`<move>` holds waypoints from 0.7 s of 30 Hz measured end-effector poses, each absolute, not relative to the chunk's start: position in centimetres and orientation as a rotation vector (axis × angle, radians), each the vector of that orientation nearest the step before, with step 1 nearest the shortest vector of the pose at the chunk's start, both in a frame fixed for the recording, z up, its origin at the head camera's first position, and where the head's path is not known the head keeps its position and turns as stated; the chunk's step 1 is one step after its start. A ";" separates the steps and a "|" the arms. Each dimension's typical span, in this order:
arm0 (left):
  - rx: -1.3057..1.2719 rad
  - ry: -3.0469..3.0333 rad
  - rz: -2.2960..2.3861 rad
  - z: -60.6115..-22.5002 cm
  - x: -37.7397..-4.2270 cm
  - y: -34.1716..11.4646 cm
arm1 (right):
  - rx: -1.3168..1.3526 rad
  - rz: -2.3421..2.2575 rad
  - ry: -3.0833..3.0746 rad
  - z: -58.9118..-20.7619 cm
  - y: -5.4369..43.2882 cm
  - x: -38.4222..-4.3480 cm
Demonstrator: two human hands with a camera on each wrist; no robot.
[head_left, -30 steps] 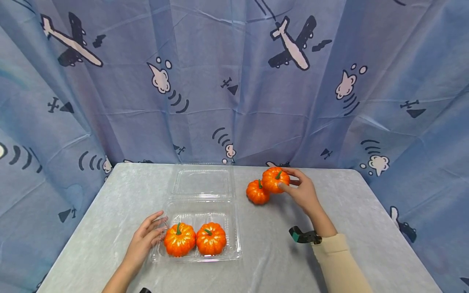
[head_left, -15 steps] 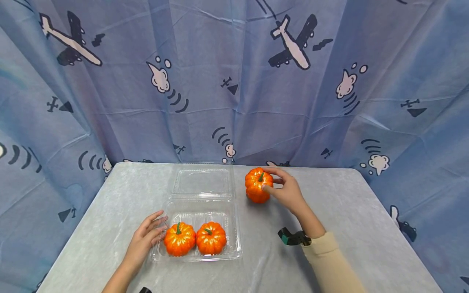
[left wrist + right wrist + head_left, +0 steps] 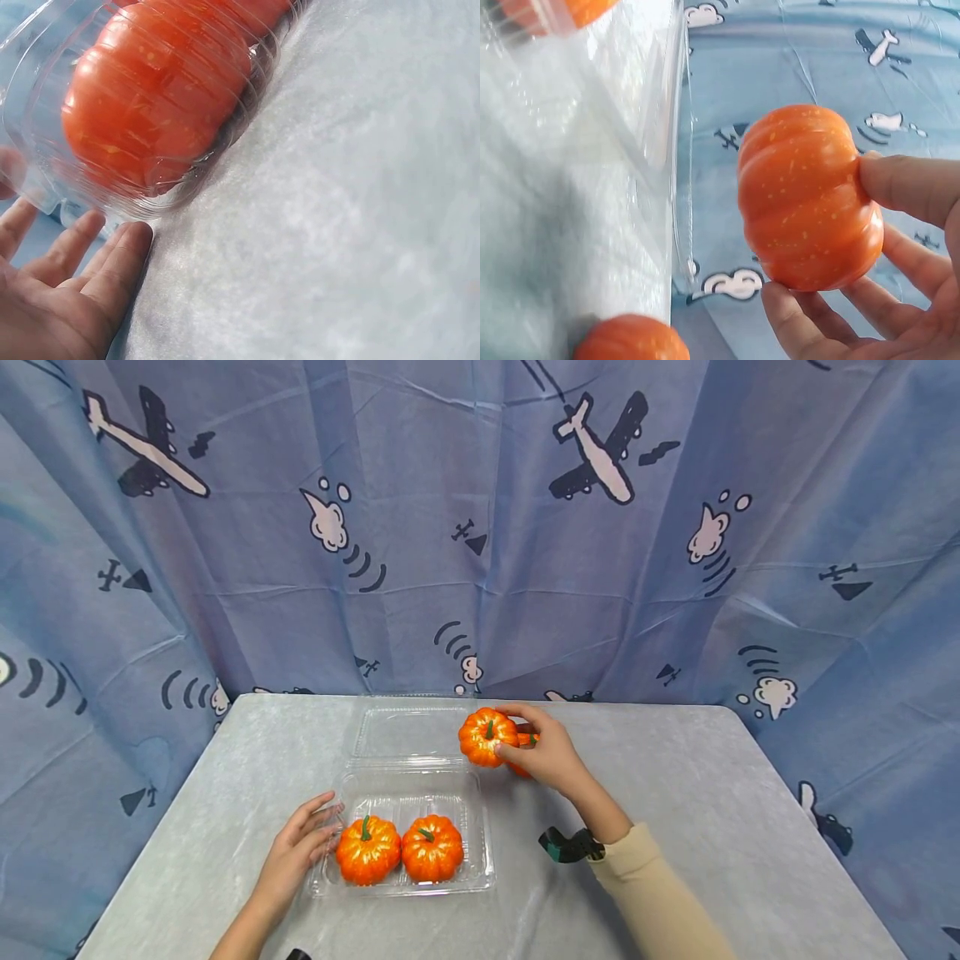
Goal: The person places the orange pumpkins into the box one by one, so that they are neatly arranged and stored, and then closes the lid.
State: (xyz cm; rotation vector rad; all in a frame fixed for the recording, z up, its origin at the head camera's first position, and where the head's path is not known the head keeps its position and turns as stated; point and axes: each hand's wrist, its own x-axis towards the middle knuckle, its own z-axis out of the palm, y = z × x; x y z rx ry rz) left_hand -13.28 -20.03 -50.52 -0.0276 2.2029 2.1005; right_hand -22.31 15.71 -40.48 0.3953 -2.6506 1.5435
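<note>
One handheld pumpkin point(image 3: 483, 739), two pumpkins point(image 3: 367, 852) in clear container point(image 3: 408, 783), airplane-print curtain point(image 3: 420, 581)

Pumpkins point(image 3: 480, 753) orange, stems point(image 3: 365, 829) green; curtain point(image 3: 540, 618) blue, plane-printed; tabletop point(image 3: 705, 810) mottled pale grey

Pumpkin point(image 3: 520, 770) behind right hand point(image 3: 546, 753) partly hidden, sleeve point(image 3: 660, 893) cut off

A blue-violet curtain point(image 3: 540, 577), creased and folded, hangs behind and at both sides of a pale grey, faintly mottled bench point(image 3: 720, 802) with rounded far corners. Near the curtain's top are two dark-winged cartoon planes point(image 3: 600, 456), one left, one right; around them are printed white cloud puffs point(image 3: 328, 524), curved dark strokes point(image 3: 363, 568) and small crosses.
</note>
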 end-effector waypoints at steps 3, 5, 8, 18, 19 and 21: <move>-0.026 2.205 2.102 -50.5 -13.3 -20.0 | 0.432 1.551 -2.659 -40.4 14.7 -22.3; -0.025 2.205 2.104 -50.5 -13.2 -20.0 | 0.453 1.557 -2.668 -40.3 14.0 -22.3; -0.026 2.203 2.100 -50.5 -13.2 -20.0 | 0.481 1.549 -2.688 -39.9 13.0 -22.3; -0.036 2.201 2.085 -50.5 -13.3 -20.1 | 0.600 1.516 -2.737 -39.6 10.1 -22.6; -0.037 2.201 2.084 -50.5 -13.3 -20.1 | 0.617 1.501 -2.745 -39.6 9.9 -22.6; -0.038 2.200 2.086 -50.6 -13.4 -20.1 | 0.651 1.471 -2.759 -39.7 9.4 -22.7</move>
